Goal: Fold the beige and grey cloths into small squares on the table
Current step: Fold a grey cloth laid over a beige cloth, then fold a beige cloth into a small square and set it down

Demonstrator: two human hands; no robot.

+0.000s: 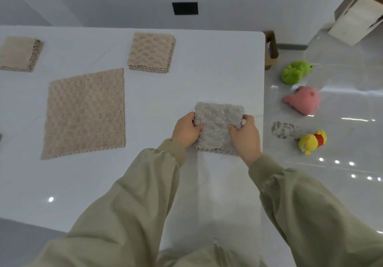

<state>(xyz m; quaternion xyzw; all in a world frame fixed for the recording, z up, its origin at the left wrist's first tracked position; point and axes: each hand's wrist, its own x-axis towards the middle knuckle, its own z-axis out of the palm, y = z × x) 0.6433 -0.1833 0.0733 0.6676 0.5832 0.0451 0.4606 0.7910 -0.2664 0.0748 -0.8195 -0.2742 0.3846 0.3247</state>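
Near the right edge of the white table (pixel 145 173), a folded grey cloth (pixel 219 121) lies between both hands: the left hand (pixel 186 131) grips its left edge, the right hand (pixel 245 137) pinches its right edge, thumbs on top. An unfolded beige cloth (pixel 85 113) lies flat well to the left.
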